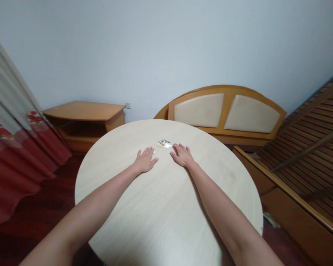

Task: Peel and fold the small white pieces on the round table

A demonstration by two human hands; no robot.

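Note:
A small heap of flat pieces (163, 143), some pale tan, some grey and some shiny white, lies on the round pale table (152, 199). They are too small for me to tell their kind. My left hand (145, 160) rests palm down to the left of the heap, its fingers spread. A bit of something white (154, 152) shows at its fingertips. On the heap's right side is my right hand (181, 155), also palm down with fingers apart, its fingertips close to the pieces. Neither hand grips anything that I can see.
A wooden cabinet (84, 111) stands behind on the left, near a red and white curtain (30, 147). Behind the table is a padded headboard (198, 109). On the right, a bed frame side (291, 199) runs beside leaning wooden slats (308, 147). A socket (128, 105) is on the wall.

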